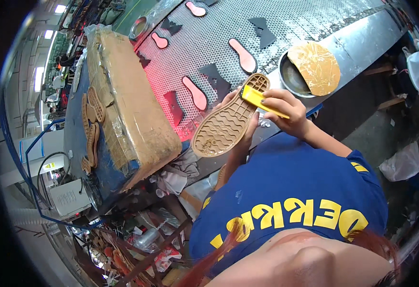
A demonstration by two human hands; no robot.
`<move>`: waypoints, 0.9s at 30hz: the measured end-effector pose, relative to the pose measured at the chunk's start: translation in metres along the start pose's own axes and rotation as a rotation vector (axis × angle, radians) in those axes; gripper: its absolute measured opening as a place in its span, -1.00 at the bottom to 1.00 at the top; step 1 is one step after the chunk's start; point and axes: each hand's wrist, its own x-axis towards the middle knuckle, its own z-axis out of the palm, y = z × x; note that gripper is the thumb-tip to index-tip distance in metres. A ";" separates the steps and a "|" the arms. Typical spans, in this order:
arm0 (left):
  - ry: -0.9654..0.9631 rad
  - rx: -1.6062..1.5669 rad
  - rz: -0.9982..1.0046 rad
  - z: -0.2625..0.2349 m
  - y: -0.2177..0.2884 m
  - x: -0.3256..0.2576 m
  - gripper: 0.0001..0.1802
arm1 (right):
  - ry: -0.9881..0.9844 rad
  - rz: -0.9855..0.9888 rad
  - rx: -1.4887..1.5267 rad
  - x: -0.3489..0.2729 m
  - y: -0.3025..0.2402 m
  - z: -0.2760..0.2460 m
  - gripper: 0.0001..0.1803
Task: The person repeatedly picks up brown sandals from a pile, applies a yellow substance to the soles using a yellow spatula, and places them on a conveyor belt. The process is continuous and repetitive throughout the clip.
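Note:
A tan rubber shoe sole (224, 125) with a wavy tread is held up above the belt's edge, tread side toward me. My left hand (242, 134) grips it from behind, fingers showing at its edges. My right hand (286, 111) is shut on a yellow brush handle (262, 101) whose end rests on the sole's heel part.
A metal mesh conveyor belt (286, 24) carries pink insoles (242, 55) and dark cut pieces (216, 79). A round metal glue pot (291, 79) with a yellowish lid (316, 67) stands at its edge. A wrapped cardboard block (130, 105) and more tan soles (92, 129) lie to the left.

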 end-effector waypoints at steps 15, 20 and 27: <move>0.116 -0.029 0.102 0.011 0.008 0.017 -0.31 | -0.050 -0.121 -0.008 0.007 -0.021 0.015 -0.62; 0.103 -0.248 -0.089 0.004 0.012 0.017 -0.37 | -0.036 -0.130 -0.005 0.015 -0.025 0.014 -0.64; 0.093 -0.296 -0.200 0.004 0.019 0.023 -0.44 | -0.085 -0.131 0.038 0.011 -0.036 0.019 -0.62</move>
